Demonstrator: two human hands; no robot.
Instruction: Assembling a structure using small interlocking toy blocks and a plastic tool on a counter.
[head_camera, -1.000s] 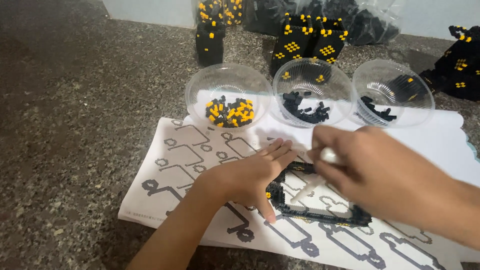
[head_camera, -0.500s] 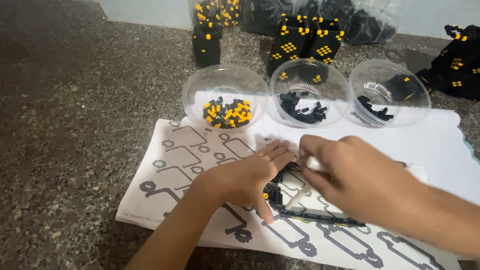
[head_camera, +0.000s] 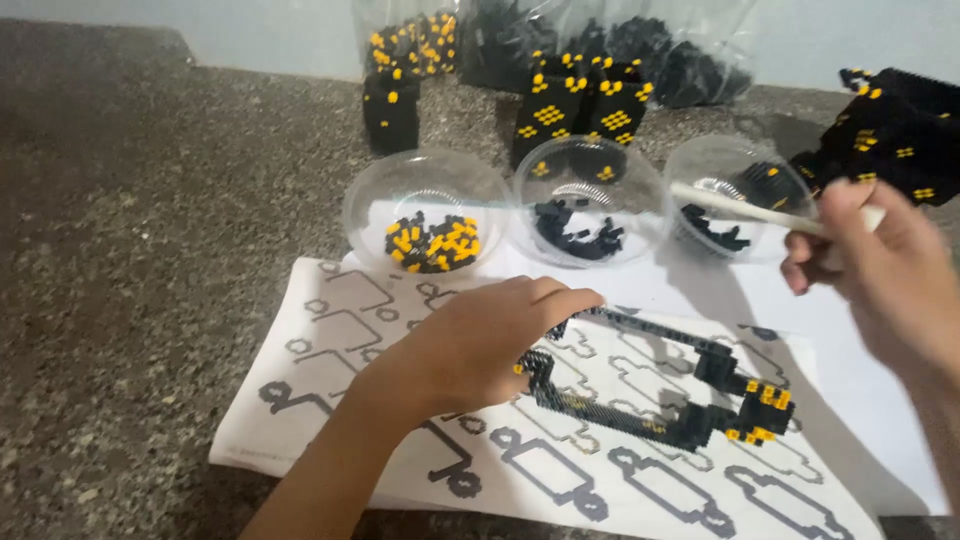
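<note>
The left hand (head_camera: 480, 350) lies palm down on the near left corner of the black micro-brick frame (head_camera: 640, 395), fingers together and pressing it flat against the printed pattern sheet (head_camera: 330, 370). To do this well, that pressure should stay even so the thin frame neither bows nor slides off its outline.

The right hand (head_camera: 880, 270) is lifted off to the right, fingers clamped on a slim white stick tool (head_camera: 740, 207) whose tip reaches over the right clear bowl (head_camera: 740, 190) (it holds a few black pieces). The middle clear bowl (head_camera: 590, 200) also holds black pieces; the left clear bowl (head_camera: 427, 210) holds mixed black and yellow ones.

Behind the bowls stand finished black-and-yellow brick blocks (head_camera: 580, 110) and clear bags of bricks (head_camera: 640, 45).
</note>
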